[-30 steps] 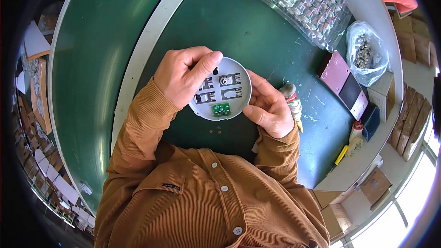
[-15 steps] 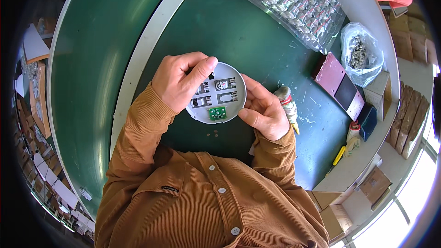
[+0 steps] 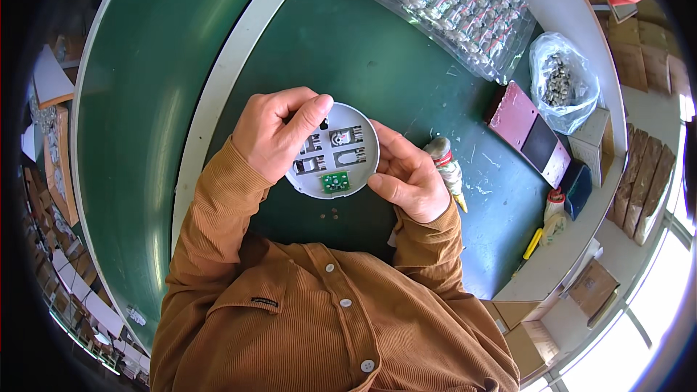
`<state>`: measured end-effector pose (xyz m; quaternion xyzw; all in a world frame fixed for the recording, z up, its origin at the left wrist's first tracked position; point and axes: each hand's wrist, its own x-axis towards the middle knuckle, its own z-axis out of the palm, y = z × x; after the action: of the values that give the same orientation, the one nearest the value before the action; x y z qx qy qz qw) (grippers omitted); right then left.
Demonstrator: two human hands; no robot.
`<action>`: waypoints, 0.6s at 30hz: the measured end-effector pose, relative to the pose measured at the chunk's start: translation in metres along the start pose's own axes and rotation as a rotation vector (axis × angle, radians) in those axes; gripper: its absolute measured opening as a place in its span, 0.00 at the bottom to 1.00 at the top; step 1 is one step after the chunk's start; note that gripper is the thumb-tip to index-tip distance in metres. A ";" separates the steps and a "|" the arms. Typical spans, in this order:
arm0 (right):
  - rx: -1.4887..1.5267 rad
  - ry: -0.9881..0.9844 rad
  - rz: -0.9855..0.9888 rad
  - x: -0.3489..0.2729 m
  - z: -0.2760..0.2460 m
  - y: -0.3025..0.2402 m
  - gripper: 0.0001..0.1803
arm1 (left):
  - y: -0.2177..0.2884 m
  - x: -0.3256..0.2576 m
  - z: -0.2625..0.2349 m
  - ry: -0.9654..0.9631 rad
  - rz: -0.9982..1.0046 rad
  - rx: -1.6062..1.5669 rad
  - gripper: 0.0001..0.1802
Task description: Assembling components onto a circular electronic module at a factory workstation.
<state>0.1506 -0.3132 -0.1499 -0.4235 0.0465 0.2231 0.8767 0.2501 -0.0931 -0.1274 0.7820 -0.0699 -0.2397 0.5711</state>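
Note:
A round, shallow grey plastic housing [image 3: 324, 147] is held over the green bench, its recessed side up. Inside are rectangular bays with metal contacts, a small round metal part [image 3: 343, 136] in one bay, and a green circuit board [image 3: 335, 182] near the lower rim. My right hand [image 3: 411, 176] grips the housing's right edge, thumb on the rim and fingers behind. At its upper left, my left hand [image 3: 276, 133] is closed, thumb over bent fingers. A short black piece [image 3: 324, 124] sticks out under that thumb; its kind is hidden. Several tiny discs [image 3: 330, 214] lie on the bench below.
A clear tray of wired metal parts [image 3: 450, 7] lies at the back. To the right are a taped, pointed tool [image 3: 446, 167], a maroon box [image 3: 528, 134], a bag of small metal parts [image 3: 563, 83] and a yellow-handled cutter [image 3: 533, 245]. A pale divider [image 3: 218, 91] runs along the left.
The whole scene, hands included, sits slightly further left in the picture. Both hands keep almost the same hold on the housing and the black piece.

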 end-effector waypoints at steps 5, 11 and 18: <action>-0.022 -0.006 0.028 0.002 0.004 -0.003 0.39 | 0.000 -0.003 -0.006 0.033 0.009 0.014 0.18; -0.039 0.052 -0.056 -0.011 -0.004 0.009 0.31 | -0.009 -0.010 0.003 0.001 0.077 -0.015 0.11; -0.082 -0.152 -0.114 -0.009 -0.023 0.020 0.35 | -0.028 -0.006 0.011 0.020 0.245 0.081 0.17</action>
<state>0.1364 -0.3227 -0.1764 -0.4429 -0.0537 0.2060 0.8709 0.2358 -0.0907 -0.1540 0.7923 -0.1686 -0.1574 0.5648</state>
